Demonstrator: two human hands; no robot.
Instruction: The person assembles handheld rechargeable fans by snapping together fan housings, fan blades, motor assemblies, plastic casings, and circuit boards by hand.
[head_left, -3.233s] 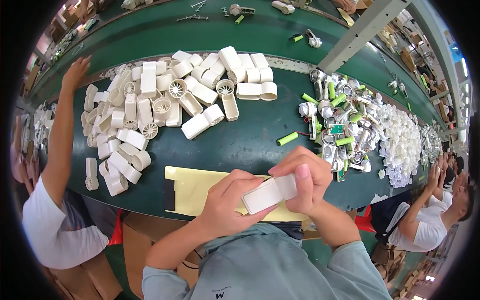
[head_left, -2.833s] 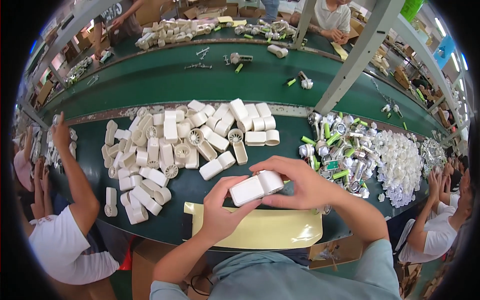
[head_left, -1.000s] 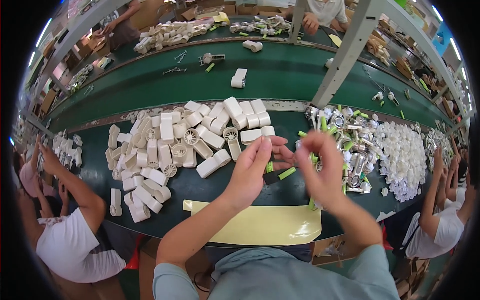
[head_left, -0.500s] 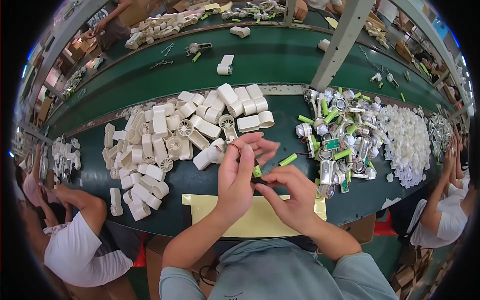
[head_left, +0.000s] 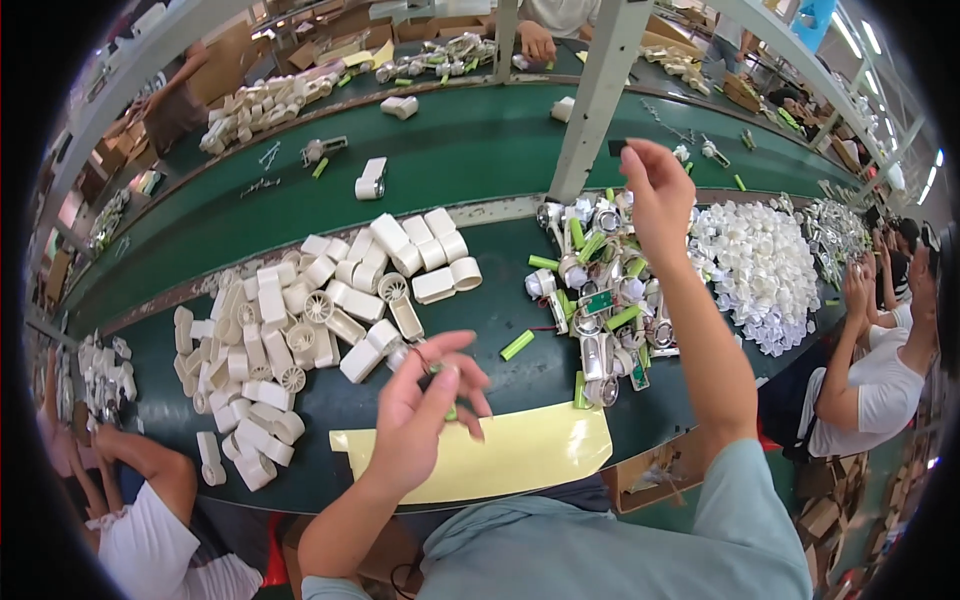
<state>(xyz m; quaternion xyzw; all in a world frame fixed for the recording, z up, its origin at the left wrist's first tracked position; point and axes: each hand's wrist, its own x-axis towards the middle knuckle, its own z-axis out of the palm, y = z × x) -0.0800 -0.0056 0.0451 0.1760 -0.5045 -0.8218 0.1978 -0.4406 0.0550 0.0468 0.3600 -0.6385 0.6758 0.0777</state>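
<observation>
My left hand (head_left: 418, 415) is above the yellow sheet (head_left: 530, 450), fingers loosely curled around a green battery cell (head_left: 451, 412), mostly hidden by the fingers. A thin wire and a whitish rounded part (head_left: 398, 356) show beside its fingertips, close to the cream plastic housings (head_left: 352, 300) piled on the left. Raised far out to the right, my right hand (head_left: 660, 195) pinches a small flat black piece (head_left: 617, 147) between thumb and fingers. Below that hand lies a heap of metallic assemblies (head_left: 597, 350) with green cells. One loose green cell (head_left: 518, 345) rests on the dark table between the piles.
Translucent white plastic pieces (head_left: 755, 260) are heaped at the right. A pale metal post (head_left: 600, 100) rises beside the green belt (head_left: 450, 150), which carries a few scattered parts. People sit at both sides, and another person's hand (head_left: 537, 42) is across the belt.
My right hand has left my left hand and swung up and far right with the black piece. My left hand stays on the battery cell, appearing lower and farther left as the view has shifted.
</observation>
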